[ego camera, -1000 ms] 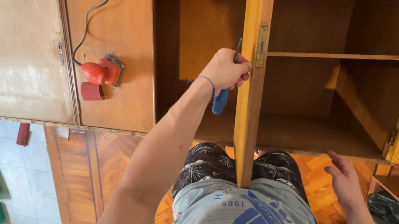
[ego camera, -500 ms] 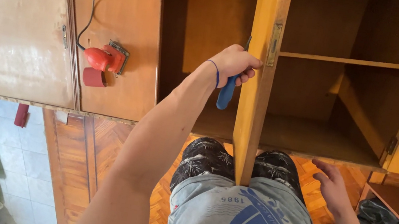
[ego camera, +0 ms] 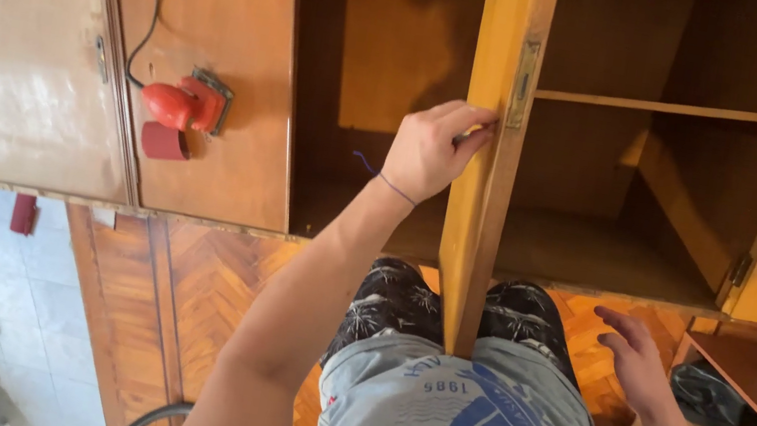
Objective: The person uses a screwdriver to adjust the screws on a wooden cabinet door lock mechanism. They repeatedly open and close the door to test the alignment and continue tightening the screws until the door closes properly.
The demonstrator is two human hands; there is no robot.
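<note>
Your left hand (ego camera: 429, 150) has dropped the blue tool and now grips the upright cabinet door (ego camera: 483, 159) edge; your right hand (ego camera: 634, 355) hangs open, empty.

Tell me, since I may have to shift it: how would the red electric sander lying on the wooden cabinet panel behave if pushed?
The red electric sander would probably slide rather than roll, as it seems to rest on a flat base. Its black cord looks floppy and could drag or snag. It appears compact and solid, so likely heavy for its size.
</note>
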